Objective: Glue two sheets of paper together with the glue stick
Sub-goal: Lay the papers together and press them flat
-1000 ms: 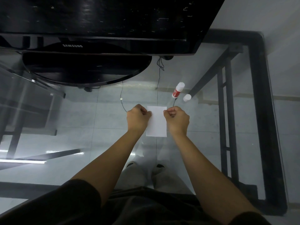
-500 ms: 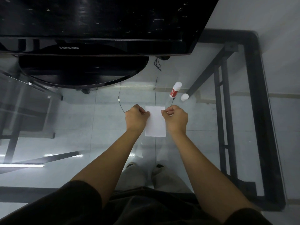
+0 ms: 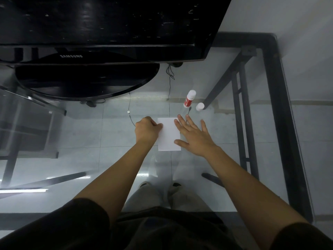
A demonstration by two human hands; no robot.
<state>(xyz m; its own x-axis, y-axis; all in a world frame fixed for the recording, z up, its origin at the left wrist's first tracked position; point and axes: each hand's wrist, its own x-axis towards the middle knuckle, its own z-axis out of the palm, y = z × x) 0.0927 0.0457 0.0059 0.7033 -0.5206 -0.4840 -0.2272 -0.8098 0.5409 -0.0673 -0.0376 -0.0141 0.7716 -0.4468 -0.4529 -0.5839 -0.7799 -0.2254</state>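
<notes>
Both hands flank the paper.

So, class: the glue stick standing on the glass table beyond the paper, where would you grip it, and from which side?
Grip the glue stick around its round red-and-white barrel, coming from the near right with the open right hand, which is closest. It stands upright and uncapped, so a sideways pinch probably suits; avoid the top end and the loose cap beside it.

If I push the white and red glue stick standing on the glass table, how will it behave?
The white and red glue stick would probably tip, since it stands upright, tall and narrow. Once down, its round body may roll on the smooth glass table.
</notes>
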